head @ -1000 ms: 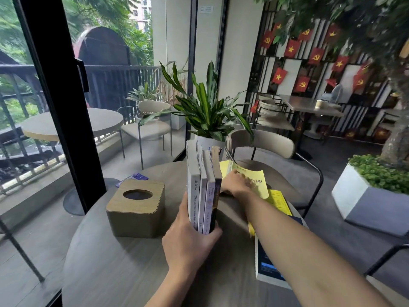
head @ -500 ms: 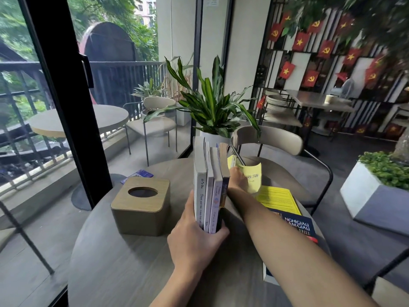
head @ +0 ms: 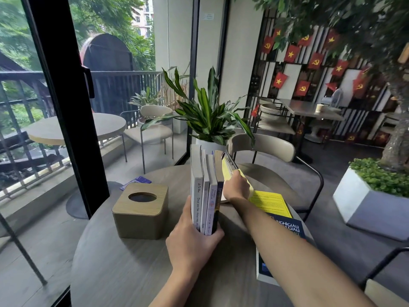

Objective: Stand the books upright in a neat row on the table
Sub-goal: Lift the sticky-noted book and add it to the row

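Note:
Several books [head: 204, 191] stand upright in a row on the round grey table [head: 124, 273], spines toward me. My left hand [head: 192, 242] clamps the near end of the row from both sides. My right hand [head: 235, 188] grips a yellow-covered book [head: 228, 168], tilted almost upright against the right side of the row. Another yellow book [head: 269, 202] and a dark blue book [head: 283, 227] lie flat to the right, partly hidden under my right forearm.
A wooden tissue box [head: 140, 210] sits on the table left of the row. A beige chair [head: 265, 149] and a potted plant [head: 210, 116] stand just beyond the table's far edge. A white planter [head: 363, 200] is on the floor at right.
My right hand has raised the yellow-covered book from leaning away to nearly upright, pressed against the row. My left hand has kept its hold on the row.

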Motion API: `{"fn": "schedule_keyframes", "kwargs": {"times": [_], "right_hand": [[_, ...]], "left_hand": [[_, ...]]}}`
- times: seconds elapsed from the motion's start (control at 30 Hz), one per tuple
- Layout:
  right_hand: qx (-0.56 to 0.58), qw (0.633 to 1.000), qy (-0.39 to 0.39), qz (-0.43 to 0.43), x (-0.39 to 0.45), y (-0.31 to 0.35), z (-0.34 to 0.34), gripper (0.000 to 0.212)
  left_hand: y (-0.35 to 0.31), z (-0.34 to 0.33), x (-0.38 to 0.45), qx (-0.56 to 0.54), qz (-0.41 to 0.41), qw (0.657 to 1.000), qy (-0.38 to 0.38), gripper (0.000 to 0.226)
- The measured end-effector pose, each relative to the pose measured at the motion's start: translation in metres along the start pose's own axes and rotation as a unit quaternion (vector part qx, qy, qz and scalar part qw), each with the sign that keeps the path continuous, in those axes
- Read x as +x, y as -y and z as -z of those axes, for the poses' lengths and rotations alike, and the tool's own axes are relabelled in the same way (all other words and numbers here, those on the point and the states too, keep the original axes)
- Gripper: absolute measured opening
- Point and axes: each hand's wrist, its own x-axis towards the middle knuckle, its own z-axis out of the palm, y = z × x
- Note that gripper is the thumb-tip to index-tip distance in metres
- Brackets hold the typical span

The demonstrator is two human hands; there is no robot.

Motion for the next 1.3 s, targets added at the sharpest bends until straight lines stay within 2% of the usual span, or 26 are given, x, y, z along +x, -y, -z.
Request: {"fn": "schedule_keyframes", "kwargs": {"times": [0.2, 0.33, 0.5, 0.63, 0.8, 0.9, 0.97, 1.1, 1.2, 1.3], "right_hand": [[0.009, 0.997, -0.051, 0.064, 0.0, -0.004, 0.011, 0.024], [0.115, 0.986, -0.091, 0.075, -0.005, -0.015, 0.024, 0.029], [0.234, 0.958, -0.118, 0.119, -0.035, -0.041, 0.031, 0.024], [0.248, 0.957, -0.082, 0.123, -0.067, -0.054, 0.037, 0.024], [0.192, 0.973, 0.002, 0.127, -0.099, -0.062, 0.054, 0.038], [0.18, 0.973, 0.06, 0.135, -0.11, -0.065, 0.059, 0.052], [0.173, 0.969, 0.095, 0.151, -0.112, -0.067, 0.063, 0.063], [0.153, 0.951, 0.205, 0.173, -0.113, -0.06, 0.072, 0.061], [0.135, 0.941, 0.238, 0.201, -0.111, -0.054, 0.074, 0.081], [0.127, 0.932, 0.265, 0.211, -0.114, -0.049, 0.075, 0.075]], "left_hand": [[0.001, -0.001, 0.0, -0.001, 0.005, 1.0, 0.002, 0.092], [0.002, -0.002, 0.0, 0.001, 0.007, 1.0, 0.003, 0.09], [0.004, -0.004, 0.0, 0.002, 0.004, 1.0, 0.004, 0.089], [0.004, -0.002, 0.0, 0.005, 0.0, 1.0, 0.011, 0.087], [0.002, 0.002, -0.003, -0.008, 0.009, 1.0, 0.024, 0.091], [0.001, 0.006, -0.003, -0.053, 0.009, 0.997, 0.05, 0.098], [-0.005, 0.012, 0.002, -0.092, 0.005, 0.994, 0.064, 0.104], [-0.033, 0.03, 0.021, -0.152, -0.028, 0.987, 0.052, 0.107], [-0.048, 0.041, 0.032, -0.169, -0.049, 0.983, 0.05, 0.111], [-0.052, 0.045, 0.035, -0.162, -0.063, 0.982, 0.069, 0.118]]}}
